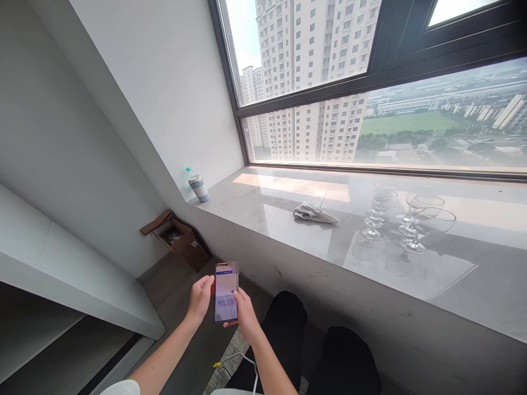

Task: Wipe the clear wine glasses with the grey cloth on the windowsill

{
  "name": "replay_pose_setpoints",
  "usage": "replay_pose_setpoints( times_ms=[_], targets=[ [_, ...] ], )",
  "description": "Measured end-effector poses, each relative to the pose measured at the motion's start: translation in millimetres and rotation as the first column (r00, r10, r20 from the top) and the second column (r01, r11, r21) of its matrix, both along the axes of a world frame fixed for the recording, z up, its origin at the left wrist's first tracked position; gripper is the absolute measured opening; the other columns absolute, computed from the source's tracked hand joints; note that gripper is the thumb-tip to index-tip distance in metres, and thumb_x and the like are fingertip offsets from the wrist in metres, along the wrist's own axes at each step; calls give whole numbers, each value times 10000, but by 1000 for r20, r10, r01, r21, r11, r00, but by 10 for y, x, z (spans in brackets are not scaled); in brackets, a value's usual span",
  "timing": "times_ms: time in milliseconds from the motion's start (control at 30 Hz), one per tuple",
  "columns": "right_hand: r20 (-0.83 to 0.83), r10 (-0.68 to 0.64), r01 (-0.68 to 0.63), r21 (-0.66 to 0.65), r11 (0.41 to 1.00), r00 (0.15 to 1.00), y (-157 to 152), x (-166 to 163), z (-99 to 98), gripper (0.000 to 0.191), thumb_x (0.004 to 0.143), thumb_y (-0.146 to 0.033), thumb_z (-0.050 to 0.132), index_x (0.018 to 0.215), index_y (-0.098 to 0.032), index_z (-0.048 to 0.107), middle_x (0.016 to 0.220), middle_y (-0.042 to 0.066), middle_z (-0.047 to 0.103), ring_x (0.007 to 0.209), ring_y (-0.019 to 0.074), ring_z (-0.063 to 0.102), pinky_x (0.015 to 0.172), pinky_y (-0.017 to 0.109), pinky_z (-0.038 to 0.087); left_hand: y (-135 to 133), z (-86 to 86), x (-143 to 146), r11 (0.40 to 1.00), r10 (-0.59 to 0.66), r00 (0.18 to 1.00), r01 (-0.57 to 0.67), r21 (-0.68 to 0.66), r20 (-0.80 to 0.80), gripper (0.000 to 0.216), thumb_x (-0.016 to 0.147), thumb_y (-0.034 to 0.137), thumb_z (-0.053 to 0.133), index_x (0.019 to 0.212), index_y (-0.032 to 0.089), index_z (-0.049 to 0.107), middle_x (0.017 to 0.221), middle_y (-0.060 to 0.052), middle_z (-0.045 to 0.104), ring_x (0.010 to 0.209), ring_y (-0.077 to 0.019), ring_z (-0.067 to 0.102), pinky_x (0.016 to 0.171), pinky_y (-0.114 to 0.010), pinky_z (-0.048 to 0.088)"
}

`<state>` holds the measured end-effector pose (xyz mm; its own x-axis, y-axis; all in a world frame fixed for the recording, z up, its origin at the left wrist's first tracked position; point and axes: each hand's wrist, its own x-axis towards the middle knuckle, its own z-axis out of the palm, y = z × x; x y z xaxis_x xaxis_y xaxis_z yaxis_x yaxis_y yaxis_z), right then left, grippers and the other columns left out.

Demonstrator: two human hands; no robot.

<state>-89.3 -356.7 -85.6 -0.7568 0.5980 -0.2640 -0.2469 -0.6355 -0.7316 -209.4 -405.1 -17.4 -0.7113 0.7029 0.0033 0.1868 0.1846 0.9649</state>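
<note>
A smartphone [226, 300] with a lit screen is held upright in front of me, above the floor. My right hand [246, 314] is closed round its right edge, with the thumb over the screen. At the opposite edge my left hand [200, 298] is closed, its fingers gripping the side of the phone. A bit of red shows beside the left fingertips; I cannot make out what it is. The backs of the fingers behind the phone are hidden. Neither hand touches the window ledge [247, 214].
On the ledge lie a crumpled white cloth [313, 213] and several stemmed glasses [414, 241]. A striped cup [199, 189] and a green-capped bottle [189, 174] stand in its left corner. Below is an open cardboard box [187, 244]. A white cable [242, 356] hangs near my legs [284, 329].
</note>
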Motion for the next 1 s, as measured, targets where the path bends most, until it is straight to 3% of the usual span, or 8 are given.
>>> replay_pose_setpoints(
  times_ms=[167,333,667,1000],
  targets=[
    [26,-13,12,30,999,1000,-11,0,20,488,792,-622,577,1068,-222,608,818,44,589,597,183,613,407,312,518,10,90,69,1000,3,1000,-3,-15,3,443,735,619,601,592,204,542,596,-4,571,588,-158,492,582,-260,391],
    [31,-50,50,-7,999,998,-11,0,1,518,775,-643,580,1063,-213,600,851,62,605,652,209,633,420,335,540,18,144,106,1000,10,1000,-10,-12,19,417,732,591,602,585,204,558,602,-12,594,593,-165,512,588,-267,402],
    [-38,-30,29,-8,1000,999,-11,15,36,541,838,-644,461,1063,-178,618,793,66,632,585,188,633,400,311,536,8,24,20,1000,9,1000,-9,-7,16,407,769,572,584,625,191,571,606,-4,578,604,-159,516,591,-259,397],
    [-53,-29,28,-14,999,998,-11,24,45,541,854,-627,437,1088,-178,626,799,72,649,567,183,631,401,311,536,13,31,30,1000,17,1000,-17,-10,8,422,754,587,596,616,189,567,603,-5,575,598,-154,508,583,-257,392]
  ],
)
